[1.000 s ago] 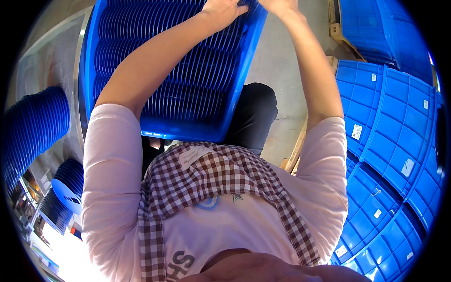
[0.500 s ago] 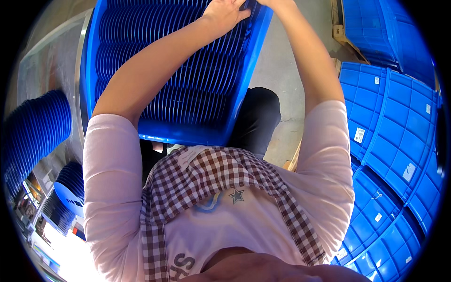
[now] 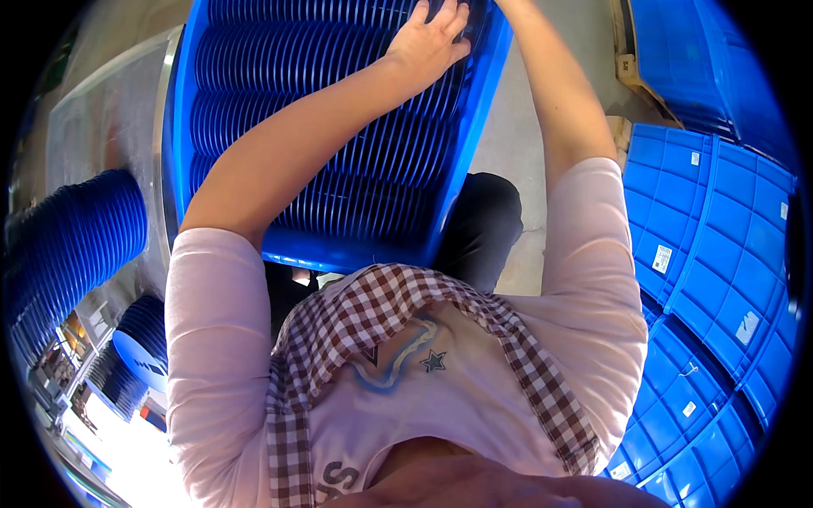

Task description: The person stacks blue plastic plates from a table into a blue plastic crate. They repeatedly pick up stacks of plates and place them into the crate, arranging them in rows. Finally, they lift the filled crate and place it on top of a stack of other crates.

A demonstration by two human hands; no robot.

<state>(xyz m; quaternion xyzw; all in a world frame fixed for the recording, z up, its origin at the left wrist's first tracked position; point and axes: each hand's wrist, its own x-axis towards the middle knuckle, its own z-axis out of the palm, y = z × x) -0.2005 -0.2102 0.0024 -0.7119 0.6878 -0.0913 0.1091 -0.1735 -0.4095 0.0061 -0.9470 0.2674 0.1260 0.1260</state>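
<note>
A large blue plastic bin (image 3: 182, 93) in front of me holds several rows of thin, dark blue round discs (image 3: 305, 102) standing on edge, packed closely side by side. Over the right part of the far rows lies my left hand (image 3: 430, 42), fingers spread, with no disc visibly gripped. Whether its fingertips press on the discs is hard to make out. My right forearm (image 3: 559, 93) reaches along the bin's right wall, and the hand itself lies beyond the top edge of the picture.
Left of the bin is a metal-edged table (image 3: 110, 110) beside a long stack of blue discs (image 3: 85, 229). More discs (image 3: 144, 339) sit lower left. Blue crates (image 3: 677, 220) with labels are piled on the right, near a wooden pallet (image 3: 631, 72). Grey floor (image 3: 521, 152) shows between.
My left hand now shows fully, fingers spread, lower in the picture and apart from the right. The right hand has slipped out past the top edge. The whole view has shifted slightly.
</note>
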